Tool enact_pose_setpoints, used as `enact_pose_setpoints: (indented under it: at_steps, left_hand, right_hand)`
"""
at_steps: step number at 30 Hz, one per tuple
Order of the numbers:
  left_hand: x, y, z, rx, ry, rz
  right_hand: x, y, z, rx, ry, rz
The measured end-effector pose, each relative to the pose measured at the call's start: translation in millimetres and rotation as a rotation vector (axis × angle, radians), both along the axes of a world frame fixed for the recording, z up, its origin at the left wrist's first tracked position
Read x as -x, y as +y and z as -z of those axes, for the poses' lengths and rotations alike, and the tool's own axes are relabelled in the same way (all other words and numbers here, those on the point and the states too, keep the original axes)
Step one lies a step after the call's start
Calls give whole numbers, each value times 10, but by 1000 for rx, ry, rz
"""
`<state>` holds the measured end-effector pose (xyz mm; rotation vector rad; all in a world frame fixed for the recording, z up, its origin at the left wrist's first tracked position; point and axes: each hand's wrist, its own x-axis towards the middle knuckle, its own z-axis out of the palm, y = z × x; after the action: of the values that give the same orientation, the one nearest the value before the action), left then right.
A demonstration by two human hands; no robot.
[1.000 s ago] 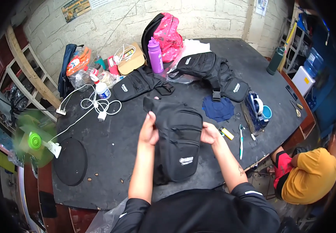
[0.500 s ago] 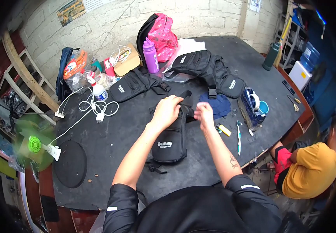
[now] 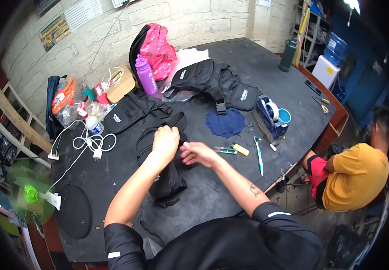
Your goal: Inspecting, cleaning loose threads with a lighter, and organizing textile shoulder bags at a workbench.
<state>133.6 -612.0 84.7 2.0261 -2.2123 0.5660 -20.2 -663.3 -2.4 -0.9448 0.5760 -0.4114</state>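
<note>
Across the bench (image 3: pixel 266 67), the black strapped bag (image 3: pixel 167 178) sits at eight o'clock from centre. The left hand (image 3: pixel 165 141) is curled tight, gripping its upper part! Right hand (image 3: pixel 201 155), half open at the bag's three o'clock, fingers loosely bent; contact, can't tell. Farther toward three: green-handled snips (image 3: pixel 226 150).
</note>
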Motion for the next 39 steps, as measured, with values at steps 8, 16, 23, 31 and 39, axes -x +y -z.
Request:
enact_pose_setpoints:
  at_steps: [8, 16, 23, 31, 39]
  left_hand:
    - [36, 354, -790, 147, 602, 298]
    - [-167, 377, -1060, 292, 873, 270]
    - [-105, 528, -1025, 272, 991, 233]
    - [-137, 650, -944, 201, 478, 502]
    - [-526, 424, -781, 466, 844, 64]
  right_hand:
    - [-612, 198, -422, 70, -615, 380]
    - [-550, 281, -1202, 411, -562, 254]
    - [-325, 234, -1359, 581, -402, 123]
    - [-167, 102, -1219, 309, -372, 12]
    - [-142, 260, -1212, 556, -119, -5]
